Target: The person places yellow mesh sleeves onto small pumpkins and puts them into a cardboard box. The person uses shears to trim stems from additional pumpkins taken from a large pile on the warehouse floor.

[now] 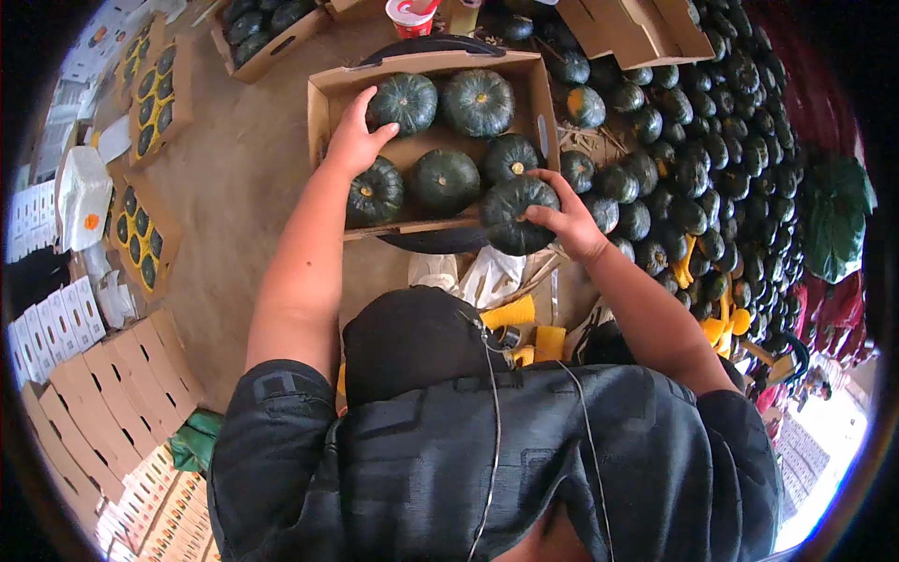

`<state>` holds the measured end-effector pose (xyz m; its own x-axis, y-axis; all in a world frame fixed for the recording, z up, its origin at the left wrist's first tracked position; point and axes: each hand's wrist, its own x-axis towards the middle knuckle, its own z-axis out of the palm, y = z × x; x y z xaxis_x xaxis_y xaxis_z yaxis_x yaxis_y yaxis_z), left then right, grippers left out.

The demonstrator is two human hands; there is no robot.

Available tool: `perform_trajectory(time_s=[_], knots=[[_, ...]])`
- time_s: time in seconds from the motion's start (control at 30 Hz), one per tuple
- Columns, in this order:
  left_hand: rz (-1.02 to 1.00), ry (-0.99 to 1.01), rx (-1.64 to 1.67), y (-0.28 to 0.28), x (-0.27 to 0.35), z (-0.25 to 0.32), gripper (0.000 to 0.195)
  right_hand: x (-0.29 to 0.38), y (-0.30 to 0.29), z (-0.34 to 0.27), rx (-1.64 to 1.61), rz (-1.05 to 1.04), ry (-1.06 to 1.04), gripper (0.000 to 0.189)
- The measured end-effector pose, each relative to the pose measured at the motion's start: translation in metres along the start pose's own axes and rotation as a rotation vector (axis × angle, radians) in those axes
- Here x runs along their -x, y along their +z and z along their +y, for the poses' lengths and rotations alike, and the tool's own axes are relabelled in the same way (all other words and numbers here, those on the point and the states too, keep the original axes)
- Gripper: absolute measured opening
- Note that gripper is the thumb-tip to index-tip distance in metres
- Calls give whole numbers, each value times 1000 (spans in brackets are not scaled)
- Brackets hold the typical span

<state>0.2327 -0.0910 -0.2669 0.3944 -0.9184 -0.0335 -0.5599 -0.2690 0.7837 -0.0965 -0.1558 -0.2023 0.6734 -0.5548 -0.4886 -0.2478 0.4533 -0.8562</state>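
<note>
A shallow cardboard box (pixel 425 67) rests before me on a round black support (pixel 442 242), several dark green kabocha squashes inside. My left hand (pixel 358 137) reaches over the box's left side, fingers and thumb around the squash (pixel 405 105) at the far left. Beside that one sits another squash (pixel 479 103). Nearer me are a squash (pixel 377 193) partly under my left wrist and a squash (pixel 445 183) in the middle. My right hand (pixel 570 214) grips a squash (pixel 516 219) over the box's near right corner, partly covering the squash (pixel 515 158) behind it.
A large spread of squashes (pixel 674 154) covers the floor on the right. An open cardboard box (pixel 635 31) lies at its far edge. Boxes of squashes in yellow netting (pixel 144 239) stand left, near stacked cartons (pixel 119 393). A red-and-white cup (pixel 412 20) is beyond the box.
</note>
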Motion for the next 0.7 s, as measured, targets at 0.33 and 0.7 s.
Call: perform_trajectory(time_s=[0.33, 0.7], knots=[[120, 146, -253, 22, 16, 43, 50, 2, -9, -6, -163, -37, 38, 51], [-461, 172, -647, 49, 62, 98, 58, -4, -26, -5, -650, 76, 18, 38]])
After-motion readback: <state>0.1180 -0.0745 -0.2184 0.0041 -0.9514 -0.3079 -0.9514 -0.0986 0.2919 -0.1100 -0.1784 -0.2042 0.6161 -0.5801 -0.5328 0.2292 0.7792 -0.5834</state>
